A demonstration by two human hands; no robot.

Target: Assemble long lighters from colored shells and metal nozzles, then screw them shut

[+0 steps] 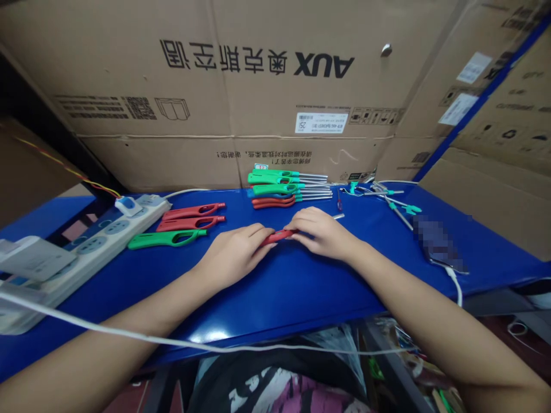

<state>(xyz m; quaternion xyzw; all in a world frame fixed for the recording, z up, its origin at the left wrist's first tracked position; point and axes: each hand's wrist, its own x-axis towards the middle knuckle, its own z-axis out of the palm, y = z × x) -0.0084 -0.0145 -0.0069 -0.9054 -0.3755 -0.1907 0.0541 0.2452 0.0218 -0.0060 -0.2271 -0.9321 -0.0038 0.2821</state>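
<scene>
Over the middle of the blue table, a red lighter [279, 235] is held between both hands. My left hand [236, 252] has its fingers closed round the handle end. At the other end, my right hand [321, 234] grips it too, and a short metal tube [340, 217] shows just past that hand. Red lighter handles [191, 223] and a green handle [167, 238] lie to the left of my left hand. Behind my hands is a pile of green [275, 189] and red-orange lighters [272, 202] with metal tubes pointing right.
A white power strip [101, 238] with plugs runs along the left. Loose metal tubes with teal tips [398, 209] and a phone [439, 244] on a white cable are at the right. Cardboard [215, 115] stands behind, and a white cable [206, 347] crosses the front.
</scene>
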